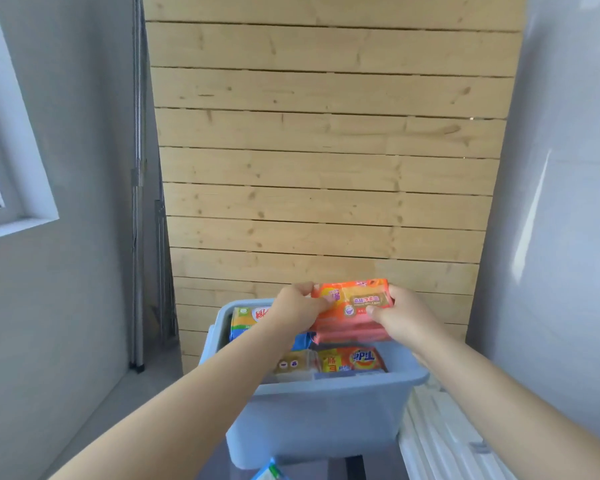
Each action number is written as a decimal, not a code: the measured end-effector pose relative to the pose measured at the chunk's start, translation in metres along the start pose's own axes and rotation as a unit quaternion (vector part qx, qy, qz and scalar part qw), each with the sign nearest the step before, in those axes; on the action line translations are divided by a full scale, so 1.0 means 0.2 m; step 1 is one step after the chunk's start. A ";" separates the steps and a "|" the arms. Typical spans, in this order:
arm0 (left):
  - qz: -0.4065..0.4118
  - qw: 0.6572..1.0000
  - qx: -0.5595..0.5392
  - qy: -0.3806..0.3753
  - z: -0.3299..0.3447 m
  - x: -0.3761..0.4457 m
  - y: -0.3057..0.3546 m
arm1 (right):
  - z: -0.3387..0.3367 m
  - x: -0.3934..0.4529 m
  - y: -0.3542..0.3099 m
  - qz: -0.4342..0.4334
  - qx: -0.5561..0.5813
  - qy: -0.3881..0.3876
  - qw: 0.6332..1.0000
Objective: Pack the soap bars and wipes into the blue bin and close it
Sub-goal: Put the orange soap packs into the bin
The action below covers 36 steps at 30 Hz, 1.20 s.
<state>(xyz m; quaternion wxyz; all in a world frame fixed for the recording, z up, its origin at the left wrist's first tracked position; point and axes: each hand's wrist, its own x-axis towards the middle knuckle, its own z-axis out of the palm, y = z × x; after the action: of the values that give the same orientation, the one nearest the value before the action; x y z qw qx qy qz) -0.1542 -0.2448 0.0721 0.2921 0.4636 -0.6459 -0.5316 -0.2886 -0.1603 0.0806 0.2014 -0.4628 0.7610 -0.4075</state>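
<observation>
An open blue bin (321,415) stands in front of me, with no lid on it. Both hands hold an orange and pink pack of wipes (352,311) over the bin's far half. My left hand (297,308) grips its left end and my right hand (400,315) grips its right end. Inside the bin lie a yellow soap pack (248,320) at the far left, an orange Tide soap bar (355,360) near the front, and a pale pack (291,365) beside it. My left forearm hides part of the contents.
A white ribbed lid or panel (440,438) lies to the right of the bin. A blue and green packet corner (271,472) shows at the bottom edge. A wooden slat wall (326,150) rises behind, grey walls on both sides, metal poles (137,202) at left.
</observation>
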 end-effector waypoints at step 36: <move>0.173 0.906 0.386 0.027 0.05 -0.10 -0.08 | 0.00 0.10 0.28 -0.140 -0.204 -0.045 0.968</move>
<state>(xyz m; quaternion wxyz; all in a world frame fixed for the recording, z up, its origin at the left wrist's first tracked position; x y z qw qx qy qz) -0.1500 -0.2227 0.0557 0.1952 0.4355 -0.8623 -0.1695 -0.3279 -0.1652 0.0371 0.0776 -0.6137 0.7461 -0.2463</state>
